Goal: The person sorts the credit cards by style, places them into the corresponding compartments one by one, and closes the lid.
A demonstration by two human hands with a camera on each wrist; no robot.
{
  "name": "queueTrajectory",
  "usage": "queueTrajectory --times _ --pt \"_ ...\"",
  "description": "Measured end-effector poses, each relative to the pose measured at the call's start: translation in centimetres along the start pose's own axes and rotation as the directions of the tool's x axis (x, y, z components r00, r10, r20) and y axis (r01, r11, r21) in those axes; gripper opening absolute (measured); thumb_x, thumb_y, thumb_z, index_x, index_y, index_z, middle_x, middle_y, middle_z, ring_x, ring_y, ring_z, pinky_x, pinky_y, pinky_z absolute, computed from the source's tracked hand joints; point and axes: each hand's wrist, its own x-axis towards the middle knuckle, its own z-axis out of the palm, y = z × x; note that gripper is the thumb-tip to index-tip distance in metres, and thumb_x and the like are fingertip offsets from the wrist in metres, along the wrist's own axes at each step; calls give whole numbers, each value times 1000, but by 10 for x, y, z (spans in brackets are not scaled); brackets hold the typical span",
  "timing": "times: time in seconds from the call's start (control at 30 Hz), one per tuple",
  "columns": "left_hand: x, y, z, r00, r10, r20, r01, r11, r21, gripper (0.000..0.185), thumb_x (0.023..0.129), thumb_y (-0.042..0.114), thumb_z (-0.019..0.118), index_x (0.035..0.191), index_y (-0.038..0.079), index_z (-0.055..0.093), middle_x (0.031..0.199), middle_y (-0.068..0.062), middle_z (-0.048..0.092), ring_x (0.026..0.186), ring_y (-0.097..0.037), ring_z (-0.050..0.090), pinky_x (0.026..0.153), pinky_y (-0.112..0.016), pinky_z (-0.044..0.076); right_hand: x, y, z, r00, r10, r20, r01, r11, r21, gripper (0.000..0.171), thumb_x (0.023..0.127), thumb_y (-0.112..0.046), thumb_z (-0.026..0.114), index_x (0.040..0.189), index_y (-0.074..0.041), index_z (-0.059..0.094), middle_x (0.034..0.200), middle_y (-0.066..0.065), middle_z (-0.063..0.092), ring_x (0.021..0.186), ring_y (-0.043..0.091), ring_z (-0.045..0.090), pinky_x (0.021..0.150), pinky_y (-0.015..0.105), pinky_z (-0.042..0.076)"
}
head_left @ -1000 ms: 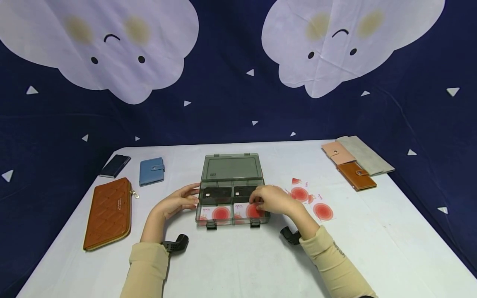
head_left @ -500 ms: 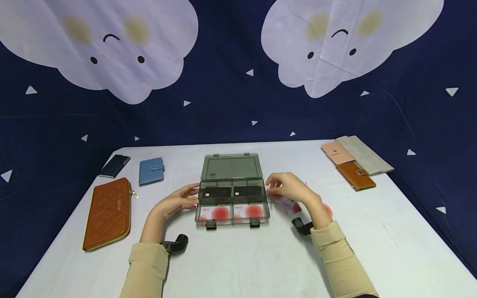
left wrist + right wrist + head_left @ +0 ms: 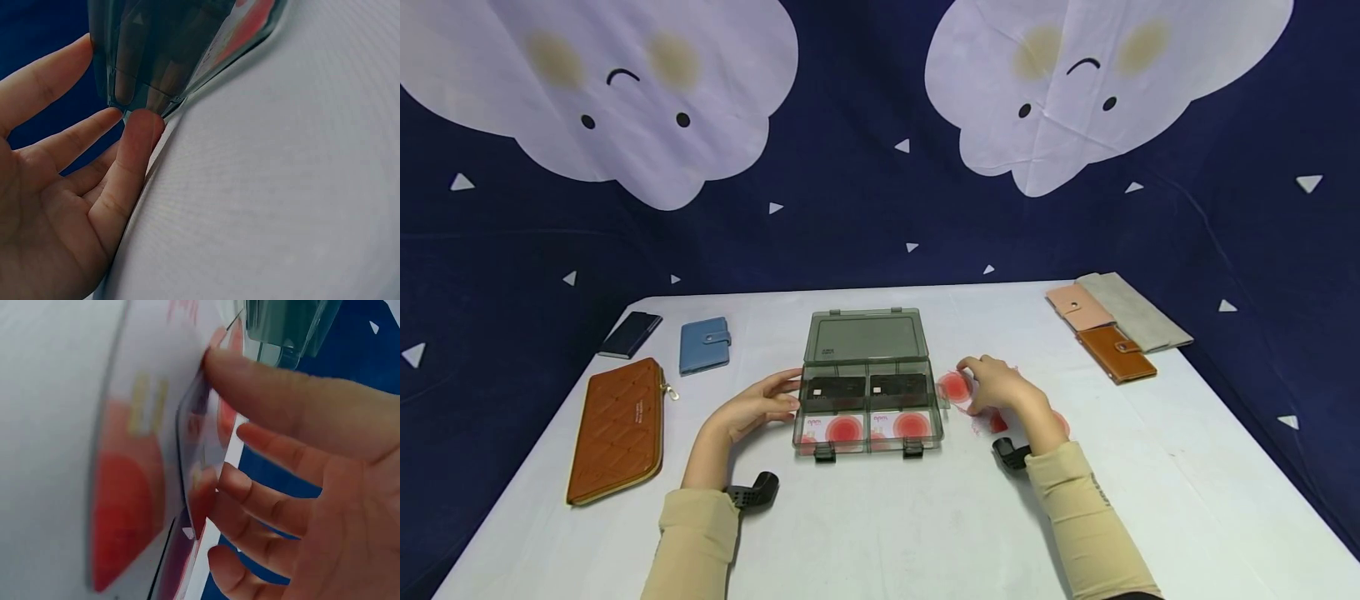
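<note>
A translucent grey-green plastic case [image 3: 867,329] lies with its lid raised back. Black cards [image 3: 897,390] fill its two rear compartments, and white cards with red circles [image 3: 845,428] lie in the front two. My left hand [image 3: 752,408] rests fingertips on the case's left side; the left wrist view shows the thumb [image 3: 134,156] against its lower corner. To the right of the case, my right hand [image 3: 1000,387] holds a white and red card [image 3: 955,386] between thumb and fingers at its edges. Another card [image 3: 131,475] shows close in the right wrist view, partly overlapping.
At left lie a brown zip wallet [image 3: 617,429], a blue card holder [image 3: 704,345] and a dark flat booklet-like case [image 3: 632,334]. Pink [image 3: 1081,307], tan [image 3: 1116,354] and grey [image 3: 1131,310] wallets sit at far right. A dark blue cloth [image 3: 850,225] hangs behind.
My right hand has come out of the front right compartment and moved right to the loose cards, where a card has shifted toward the case. My left hand stays put.
</note>
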Motion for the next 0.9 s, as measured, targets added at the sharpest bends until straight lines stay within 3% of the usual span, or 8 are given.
queueTrajectory --times 0.13,0.37,0.57,0.7,0.9 --pt "0 0 0 1000 2 3 -2 1000 1 76 85 5 59 145 -4 13 146 -31 17 101 -11 51 85 -29 47 2 3 0 999 29 -41 -28 999 20 58 63 -8 75 117 1 57 107 21 55 96 36 51 80 49 44" --pt "0 0 -1 1000 -3 -2 3 1000 -6 77 84 6 60 145 -4 14 146 -30 18 100 -11 51 84 -29 48 3 7 -7 976 66 -210 -6 962 274 21 75 5 55 96 3 58 86 14 55 79 26 49 68 37 41" --pt "0 1 0 1000 -10 -15 10 1000 5 78 84 7 61 145 -3 15 146 -30 19 102 -13 51 86 -31 47 -2 -4 -18 942 91 -324 38 928 370 17 81 0 57 98 2 55 92 16 57 86 29 52 71 36 43" --pt "1 0 -1 1000 -8 -13 8 1000 2 77 84 6 61 145 -3 15 146 -30 19 102 -13 52 85 -30 48 -5 -20 -21 936 104 -337 91 852 516 24 82 -1 59 105 2 52 95 15 58 79 20 52 64 28 44" --pt "1 -1 -1 1000 -7 -6 7 1000 -1 77 85 5 60 146 -3 14 146 -30 19 103 -13 51 85 -30 48 -4 -47 -16 955 48 -294 194 647 738 52 78 7 58 124 2 36 93 16 57 71 12 52 64 24 45"
